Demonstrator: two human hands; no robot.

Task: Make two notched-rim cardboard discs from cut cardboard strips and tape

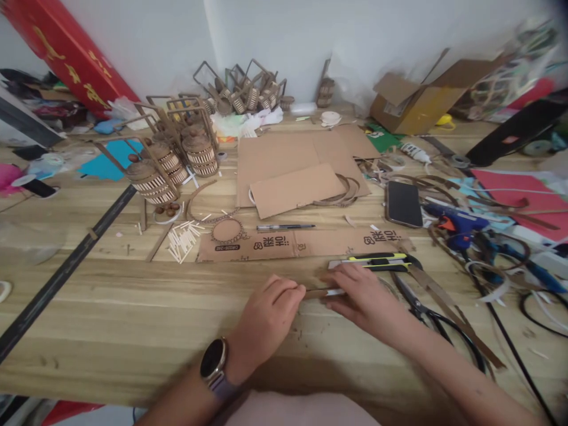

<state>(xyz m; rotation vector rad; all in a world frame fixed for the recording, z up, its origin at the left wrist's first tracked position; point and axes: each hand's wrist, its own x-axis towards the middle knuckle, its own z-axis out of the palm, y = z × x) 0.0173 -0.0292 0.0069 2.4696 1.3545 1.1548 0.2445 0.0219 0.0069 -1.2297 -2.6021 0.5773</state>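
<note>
My left hand [271, 313], with a watch on its wrist, pinches one end of a narrow brown strip [314, 293] low over the table. At the strip's other end, the fingers of my right hand [361, 299] are closed around it, beside a small white piece [335, 291]. The right fingers partly hide that end. Just beyond my right hand lies a yellow and black utility knife [381, 260]. Black-handled scissors [417, 305] rest right of it. Past both hands is a long printed cardboard strip [306, 242], with a pen [284, 226] behind it.
Small lidded baskets with handles [153, 180] stand at the left, near a pile of white sticks [184, 239]. Cardboard sheets [284, 148] lie at the back. On the right are a phone [403, 204], a blue glue gun [461, 228], cables and brown strips.
</note>
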